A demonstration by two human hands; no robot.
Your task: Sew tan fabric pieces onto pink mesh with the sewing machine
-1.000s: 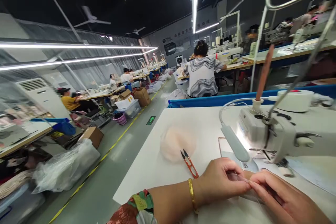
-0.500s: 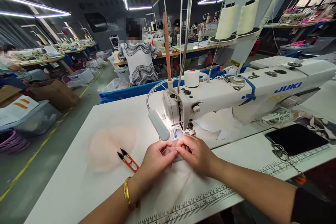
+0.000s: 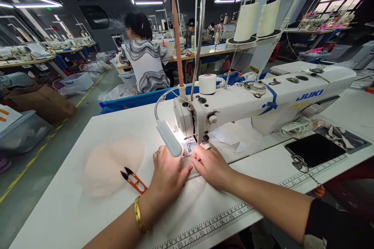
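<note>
A big white table fills the front. A white sewing machine stands on it. A pale peach cloth lies on the left side. A thin, see-through cloth lies by the machine's needle end, under both hands. The left hand rests there, thumb stuck out; the small lamp hides some fingertips, so I cannot tell if they grip. The right hand curls its fingers close together; I cannot tell if they pinch. Orange snips lie near the left hand, blades apart.
</note>
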